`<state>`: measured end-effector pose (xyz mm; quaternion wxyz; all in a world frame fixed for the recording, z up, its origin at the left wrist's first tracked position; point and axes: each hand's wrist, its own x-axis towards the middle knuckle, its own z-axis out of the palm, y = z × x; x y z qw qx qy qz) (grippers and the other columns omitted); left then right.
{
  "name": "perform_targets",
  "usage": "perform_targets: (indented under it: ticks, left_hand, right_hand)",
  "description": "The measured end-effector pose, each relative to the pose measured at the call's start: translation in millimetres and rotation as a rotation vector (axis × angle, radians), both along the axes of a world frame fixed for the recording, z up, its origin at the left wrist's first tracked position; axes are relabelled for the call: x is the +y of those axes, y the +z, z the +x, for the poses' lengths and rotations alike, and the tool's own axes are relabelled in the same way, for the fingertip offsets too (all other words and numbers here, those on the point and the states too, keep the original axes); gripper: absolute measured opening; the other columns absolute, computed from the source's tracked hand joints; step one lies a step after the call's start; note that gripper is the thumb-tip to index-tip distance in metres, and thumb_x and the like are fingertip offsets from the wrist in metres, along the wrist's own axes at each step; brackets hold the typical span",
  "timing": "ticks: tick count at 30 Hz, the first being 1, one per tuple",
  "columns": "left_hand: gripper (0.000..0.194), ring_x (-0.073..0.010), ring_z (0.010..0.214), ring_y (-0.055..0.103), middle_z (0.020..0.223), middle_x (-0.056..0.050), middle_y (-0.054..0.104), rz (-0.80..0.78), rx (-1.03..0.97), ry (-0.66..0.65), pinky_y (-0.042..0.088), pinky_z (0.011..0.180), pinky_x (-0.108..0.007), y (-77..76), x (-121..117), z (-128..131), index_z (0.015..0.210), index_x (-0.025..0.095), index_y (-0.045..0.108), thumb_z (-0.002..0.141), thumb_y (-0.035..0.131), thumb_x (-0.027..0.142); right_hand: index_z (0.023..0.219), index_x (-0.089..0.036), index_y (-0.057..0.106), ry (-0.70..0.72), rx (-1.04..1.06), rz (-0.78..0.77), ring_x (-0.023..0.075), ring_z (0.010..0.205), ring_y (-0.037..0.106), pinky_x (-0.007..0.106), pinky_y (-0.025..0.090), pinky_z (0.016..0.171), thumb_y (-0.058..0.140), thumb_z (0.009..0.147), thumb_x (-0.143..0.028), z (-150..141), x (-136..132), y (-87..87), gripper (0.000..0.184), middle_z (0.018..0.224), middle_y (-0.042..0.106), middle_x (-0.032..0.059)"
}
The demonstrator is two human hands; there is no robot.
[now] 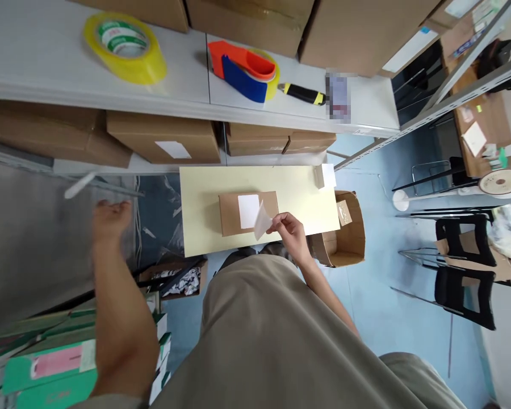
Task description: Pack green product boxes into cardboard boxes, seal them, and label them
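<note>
My right hand (pixel 290 232) pinches a small white paper sheet (pixel 262 222) by its edge, above the front right part of a brown cardboard box (pixel 229 217). A white label (pixel 247 210) lies on the box's top. The box rests on a pale yellow table (pixel 200 227). Off to the left, away from the table, my left hand (pixel 112 218) is raised, slightly blurred, with its fingers partly curled and nothing visible in them. Just beyond its fingertips a white strip (pixel 80 184) appears in the air, apart from the hand.
The shelf (pixel 183 85) ahead carries a yellow tape roll (pixel 125 48), an orange-and-blue tape dispenser (pixel 242 68) and a utility knife (pixel 303 93). A white stack (pixel 325 176) sits at the table's right corner. An open carton (pixel 353 244) stands right of the table. Black chairs (pixel 464 295) are farther right.
</note>
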<state>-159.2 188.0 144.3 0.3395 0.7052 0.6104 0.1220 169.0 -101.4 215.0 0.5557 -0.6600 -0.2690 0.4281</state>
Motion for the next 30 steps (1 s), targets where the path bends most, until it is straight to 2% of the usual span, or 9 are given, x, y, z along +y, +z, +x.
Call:
perform_targets:
  ticks: [3, 4, 6, 9, 13, 16, 20, 24, 30]
  left_hand:
    - [0.056, -0.0199, 0.068, 0.073, 0.064, 0.003, 0.069, -0.096, -0.287, 0.022, 0.062, 0.076, -0.035, -1.2, -58.6, 62.2, 0.091, 0.025, 0.054, 0.097, 0.061, 0.080]
    - [0.062, -0.0237, 0.080, 0.079, 0.081, -0.005, 0.080, -0.271, -0.558, 0.036, 0.066, 0.085, -0.042, 2.4, -83.2, 85.3, 0.096, 0.023, 0.061, 0.088, 0.076, 0.082]
    - [0.069, -0.0306, 0.099, 0.084, 0.106, -0.015, 0.085, -0.551, -0.891, 0.062, 0.067, 0.099, -0.052, 15.2, -131.6, 128.4, 0.100, 0.022, 0.069, 0.074, 0.095, 0.080]
    - [0.063, -0.0312, 0.118, 0.081, 0.123, -0.016, 0.083, -0.690, -1.085, 0.125, 0.064, 0.110, -0.050, 35.8, -182.2, 173.2, 0.101, 0.021, 0.071, 0.079, 0.098, 0.074]
    - [0.061, -0.0212, 0.098, 0.078, 0.100, -0.005, 0.078, -0.678, -1.104, 0.248, 0.065, 0.093, -0.035, 38.6, -200.8, 192.3, 0.095, 0.023, 0.069, 0.073, 0.102, 0.069]
    - [0.057, -0.0212, 0.097, 0.077, 0.099, -0.004, 0.077, -0.624, -1.090, 0.319, 0.063, 0.088, -0.033, 30.1, -200.1, 189.2, 0.093, 0.024, 0.064, 0.074, 0.100, 0.064]
    - [0.051, -0.0258, 0.108, 0.080, 0.108, -0.007, 0.080, -0.532, -1.073, 0.320, 0.063, 0.094, -0.037, 24.7, -197.8, 179.6, 0.092, 0.024, 0.059, 0.084, 0.091, 0.063]
    - [0.052, -0.0297, 0.116, 0.080, 0.111, -0.010, 0.083, -0.514, -1.028, 0.305, 0.064, 0.094, -0.038, 22.8, -198.7, 167.6, 0.098, 0.024, 0.060, 0.086, 0.088, 0.066]
    - [0.054, -0.0299, 0.109, 0.081, 0.108, -0.008, 0.083, -0.622, -0.957, 0.245, 0.063, 0.088, -0.037, 11.5, -217.3, 150.2, 0.100, 0.024, 0.064, 0.084, 0.091, 0.068]
  right_hand:
    - [0.096, -0.026, 0.066, -0.038, -0.157, -0.027, 0.0224, 0.078, 0.078, 0.039, 0.064, 0.083, 0.072, 0.101, -0.071, 1.8, 2.9, -0.2, 0.046, 0.084, 0.076, 0.0026]
    - [0.097, -0.026, 0.066, -0.045, -0.228, -0.040, 0.0225, 0.080, 0.078, 0.039, 0.063, 0.083, 0.069, 0.104, -0.067, 2.2, 3.7, -0.1, 0.041, 0.087, 0.077, 0.0031]
    - [0.099, -0.027, 0.067, -0.031, -0.399, -0.046, 0.0226, 0.085, 0.078, 0.039, 0.063, 0.085, 0.064, 0.108, -0.056, 1.8, 4.7, -1.2, 0.031, 0.093, 0.078, 0.0043]
    - [0.101, -0.027, 0.069, 0.073, -0.677, -0.027, 0.0228, 0.085, 0.075, 0.038, 0.059, 0.085, 0.059, 0.111, -0.044, -2.7, 4.8, -7.7, 0.022, 0.097, 0.079, 0.0068]
    - [0.102, -0.026, 0.073, 0.262, -0.889, -0.073, 0.0229, 0.080, 0.071, 0.038, 0.054, 0.084, 0.058, 0.115, -0.036, -17.0, 1.1, -23.8, 0.023, 0.096, 0.079, 0.0086]
    - [0.105, -0.025, 0.077, 0.355, -0.912, -0.111, 0.0226, 0.080, 0.072, 0.037, 0.053, 0.083, 0.058, 0.116, -0.032, -29.1, -3.3, -34.1, 0.023, 0.098, 0.081, 0.0092]
    - [0.114, -0.028, 0.082, 0.390, -0.733, -0.116, 0.0214, 0.089, 0.077, 0.036, 0.058, 0.088, 0.068, 0.114, -0.040, -33.3, -8.6, -40.5, 0.018, 0.116, 0.085, 0.0080]
    - [0.106, -0.027, 0.084, 0.128, -0.323, -0.182, 0.0209, 0.084, 0.079, 0.035, 0.062, 0.082, 0.073, 0.107, -0.066, -21.1, -10.7, -48.1, 0.040, 0.111, 0.085, 0.0069]
    - [0.087, -0.020, 0.079, -0.138, 0.398, -0.304, 0.0137, 0.066, 0.072, 0.031, 0.063, 0.074, 0.100, 0.068, -0.073, -17.0, -16.0, -66.9, 0.060, 0.085, 0.078, 0.0013]
